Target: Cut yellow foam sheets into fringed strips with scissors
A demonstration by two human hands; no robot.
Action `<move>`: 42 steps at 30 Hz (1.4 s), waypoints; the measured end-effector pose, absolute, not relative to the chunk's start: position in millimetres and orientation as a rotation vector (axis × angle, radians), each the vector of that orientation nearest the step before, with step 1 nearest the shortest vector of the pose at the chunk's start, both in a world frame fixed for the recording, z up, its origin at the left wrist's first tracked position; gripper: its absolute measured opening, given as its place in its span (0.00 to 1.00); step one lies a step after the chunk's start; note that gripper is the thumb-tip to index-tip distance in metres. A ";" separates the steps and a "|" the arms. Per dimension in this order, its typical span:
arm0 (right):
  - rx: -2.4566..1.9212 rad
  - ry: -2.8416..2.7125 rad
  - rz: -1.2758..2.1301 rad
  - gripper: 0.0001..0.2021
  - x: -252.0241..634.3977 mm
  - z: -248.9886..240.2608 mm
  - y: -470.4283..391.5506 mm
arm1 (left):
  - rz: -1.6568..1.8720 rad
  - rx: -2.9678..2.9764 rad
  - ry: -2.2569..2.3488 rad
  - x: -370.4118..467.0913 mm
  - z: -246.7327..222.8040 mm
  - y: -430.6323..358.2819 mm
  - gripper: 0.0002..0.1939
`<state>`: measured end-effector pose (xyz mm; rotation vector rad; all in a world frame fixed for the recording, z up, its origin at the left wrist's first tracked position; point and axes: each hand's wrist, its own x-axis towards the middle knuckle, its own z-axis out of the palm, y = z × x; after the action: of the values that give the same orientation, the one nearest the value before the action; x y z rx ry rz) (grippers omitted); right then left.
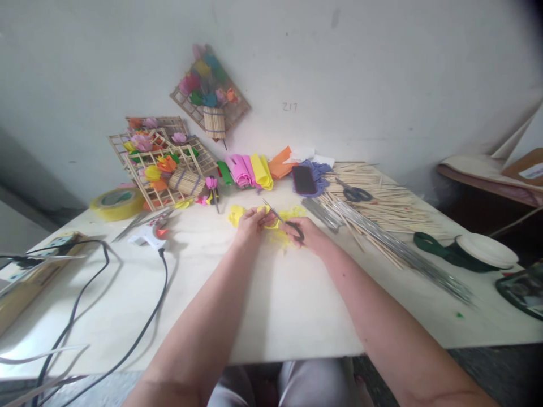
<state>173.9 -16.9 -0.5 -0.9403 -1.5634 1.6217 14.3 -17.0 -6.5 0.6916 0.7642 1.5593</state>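
Note:
At the middle of the white table, my left hand [252, 221] is closed in a pinch on a small piece of yellow paper [263, 210]. My right hand [304, 233] grips a pair of dark-handled scissors [279, 216], its blades pointing up and left beside the yellow piece. Whether the blades touch the paper is too small to tell. Yellow paper scraps [292, 213] lie under and behind the scissors. A little bunch of cut yellow pieces [235, 215] sits just left of my left hand.
Bamboo sticks [382, 192], wire bundles [399, 251] and spare scissors [357, 193] lie right. Coloured paper rolls [250, 171] and a phone [304, 180] stand behind. Left are flower-decorated lattices [163, 169], yellow tape [117, 204], a corded glue gun [149, 236] and a power strip [42, 271].

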 end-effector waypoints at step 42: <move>-1.031 -1.652 1.582 0.15 182.5 9.6 -18.1 | 1.484 0.707 0.828 14.9 -2.8 -17.9 0.06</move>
<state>182.5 -18.1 9.6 -1.0312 -1.6516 1.5816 14.9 -17.9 -2.8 0.7066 0.8284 1.4838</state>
